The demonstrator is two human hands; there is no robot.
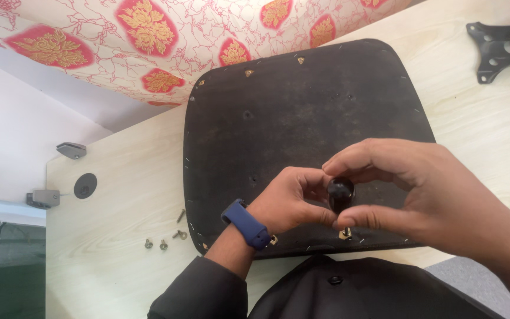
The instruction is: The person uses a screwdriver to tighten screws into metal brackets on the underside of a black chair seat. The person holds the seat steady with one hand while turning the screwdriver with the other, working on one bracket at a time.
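I see my right hand (420, 195) pinching a small black knob (340, 194) between thumb and forefinger, over the near edge of the black seat panel (290, 118). My left hand (287, 204), fingers curled, touches the knob from the other side. The panel lies flat on the pale wooden table (119, 236); loose screws (163, 239) lie just left of it.

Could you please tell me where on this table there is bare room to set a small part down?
Bare wood lies on the table left of the black seat panel, between the round black disc and the loose screws. More lies right of the panel, below the black metal bracket. It is crowded at the panel's near edge, where the left hand and right hand hold a black knob.
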